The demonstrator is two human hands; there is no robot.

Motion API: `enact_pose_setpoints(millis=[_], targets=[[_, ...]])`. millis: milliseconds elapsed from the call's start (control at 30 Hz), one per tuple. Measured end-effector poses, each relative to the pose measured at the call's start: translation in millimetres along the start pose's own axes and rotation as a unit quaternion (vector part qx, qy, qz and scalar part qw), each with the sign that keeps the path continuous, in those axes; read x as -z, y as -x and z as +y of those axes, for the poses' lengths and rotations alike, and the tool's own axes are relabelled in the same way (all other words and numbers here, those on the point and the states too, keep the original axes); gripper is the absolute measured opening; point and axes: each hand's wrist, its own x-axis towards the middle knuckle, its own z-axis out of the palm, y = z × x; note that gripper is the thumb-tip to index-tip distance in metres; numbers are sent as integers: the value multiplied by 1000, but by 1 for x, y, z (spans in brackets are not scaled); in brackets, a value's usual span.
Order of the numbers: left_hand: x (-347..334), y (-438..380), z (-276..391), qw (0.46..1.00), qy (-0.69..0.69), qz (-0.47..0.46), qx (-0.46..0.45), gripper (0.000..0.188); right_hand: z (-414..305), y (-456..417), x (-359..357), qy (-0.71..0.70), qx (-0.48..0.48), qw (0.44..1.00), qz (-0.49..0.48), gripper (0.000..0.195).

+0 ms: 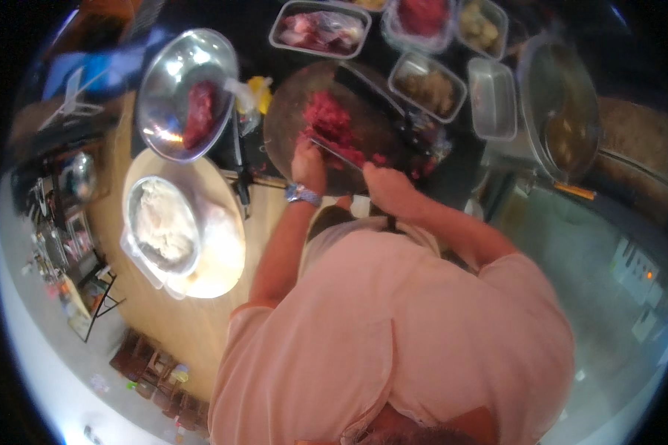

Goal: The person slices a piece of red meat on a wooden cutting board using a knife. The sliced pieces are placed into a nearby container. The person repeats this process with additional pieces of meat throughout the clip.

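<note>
My right hand [387, 186] grips a knife [337, 152] at its near end. The blade slants up and left over a round, dark chopping board [284, 128]. Red minced or finely chopped meat [327, 114] lies in a heap on the board, beyond and along the blade. My left hand [309, 167], with a watch on its wrist, is at the blade's far end; whether its fingers pinch the blade or rest beside it cannot be made out. Across the board's far right part lies a dark, broad-bladed tool [367, 89], perhaps a cleaver.
Left stands a steel bowl [164, 94] with a piece of red meat [199, 114]. Nearer, a bowl of white doughy food [158, 222] sits on a round stool or board [228, 245]. Plastic tubs [320, 30] with food line the back. A large pan [562, 105] is right.
</note>
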Motion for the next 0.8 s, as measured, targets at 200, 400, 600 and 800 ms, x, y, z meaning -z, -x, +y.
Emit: enact_pose_setpoints(millis=[200,400,600,800], targets=[[2,-6,-49,932,-302,-13,-199,17,4,-66,-43,6,-9,997,74,12],[2,-3,-45,955,-250,-16,-162,18,-7,-51,-12,7,-23,997,76,13],[0,-2,-52,978,-187,-9,-91,16,3,0,-21,-9,-34,999,5,14],[6,-11,-47,953,-247,-25,-175,14,-7,-83,-43,-12,-25,995,97,12]])
